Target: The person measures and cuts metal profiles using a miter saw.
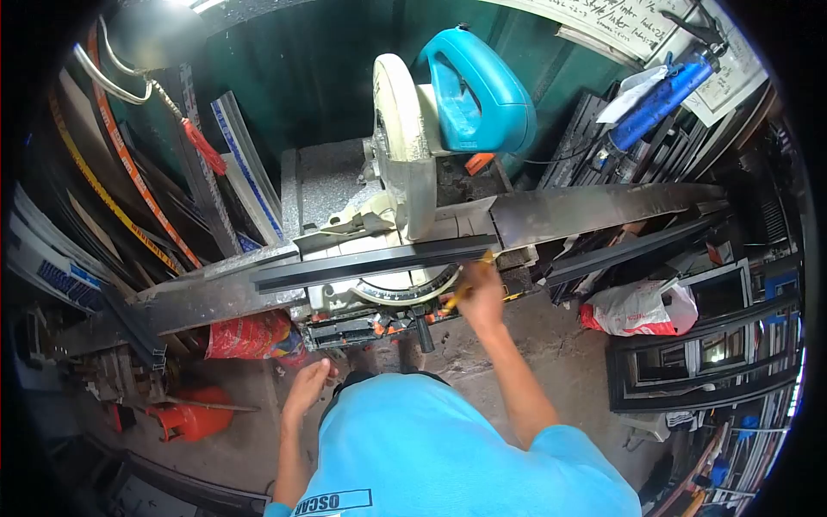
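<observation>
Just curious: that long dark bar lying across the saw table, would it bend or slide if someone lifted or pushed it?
The dark bar looks like a rigid metal profile, so probably stiff. It is long and thin, so likely light. Its smooth surface might slide easily along the saw table.

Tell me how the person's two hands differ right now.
The right hand is raised to the miter saw, at the end of the dark bar lying on it; the left hand hangs low, away from the saw. The right hand seems to grip something yellow, perhaps a pencil; the left hand holds nothing and its fingers are loosely open. Both are bare, coming from blue short sleeves.
</observation>
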